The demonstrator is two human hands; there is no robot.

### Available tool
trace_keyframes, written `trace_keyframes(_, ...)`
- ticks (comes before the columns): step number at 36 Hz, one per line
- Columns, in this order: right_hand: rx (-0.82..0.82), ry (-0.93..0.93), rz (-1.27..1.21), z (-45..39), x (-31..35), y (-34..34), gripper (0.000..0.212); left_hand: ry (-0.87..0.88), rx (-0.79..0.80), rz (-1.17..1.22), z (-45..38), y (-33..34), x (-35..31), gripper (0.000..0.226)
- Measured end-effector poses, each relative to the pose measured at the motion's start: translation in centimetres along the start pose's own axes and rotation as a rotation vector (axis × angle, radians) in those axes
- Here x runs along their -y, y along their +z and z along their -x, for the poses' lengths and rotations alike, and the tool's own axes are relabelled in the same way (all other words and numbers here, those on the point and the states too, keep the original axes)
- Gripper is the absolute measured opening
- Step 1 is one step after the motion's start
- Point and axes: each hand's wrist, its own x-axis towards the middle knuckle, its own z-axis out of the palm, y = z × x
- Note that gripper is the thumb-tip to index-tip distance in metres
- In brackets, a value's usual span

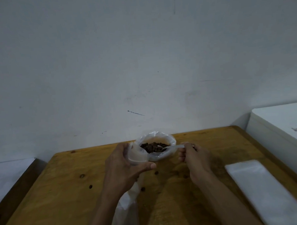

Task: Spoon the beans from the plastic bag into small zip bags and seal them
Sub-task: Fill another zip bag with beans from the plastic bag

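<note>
A clear plastic bag (170, 142) with its rim rolled down stands at the far edge of the wooden table (65, 185), full of dark brown beans (152, 146). My left hand (123, 167) holds a small zip bag (138, 156) by its open mouth, just left of the big bag; the rest of the zip bag hangs down below my wrist. My right hand (193, 156) pinches the handle of a clear plastic spoon (172, 147), whose bowl lies in the beans.
A stack of flat clear zip bags (267, 190) lies on the table's right side. A few loose beans (90, 186) are scattered on the wood. A white box-like surface (282, 122) stands beyond the right edge. The wall is close behind.
</note>
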Motion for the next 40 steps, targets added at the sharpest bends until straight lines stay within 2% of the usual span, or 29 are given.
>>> trace_keyframes(9, 0.036, -0.132, -0.066, 0.8, 3.3, -1.3, 0.02, 0.019, 0.025, -0.038, -0.1, 0.6, -0.1, 0.081)
trace_keyframes(17, 0.194, -0.23, -0.069, 3.2, 4.9, -1.7, 0.019, 0.028, 0.017, -0.021, -0.1, 0.9, -0.3, 0.076)
trace_keyframes(22, 0.271, -0.407, 0.07, 4.3, 4.4, -1.8, 0.021, 0.039, 0.008, 0.008, 0.1, 0.8, -0.6, 0.072)
trace_keyframes(30, 0.383, -0.709, 0.193, 4.8, 4.0, -2.6, 0.018, 0.041, -0.019, 0.028, 0.3, 0.1, -0.8, 0.079)
trace_keyframes(35, 0.309, -0.784, 0.146, 4.8, 3.8, -2.8, 0.018, 0.042, -0.036, 0.029, 0.2, 0.1, -0.5, 0.088)
trace_keyframes(40, 0.138, -0.713, 0.167, 3.8, 3.3, -2.7, 0.017, 0.055, -0.067, 0.032, 0.3, -0.2, -0.6, 0.096)
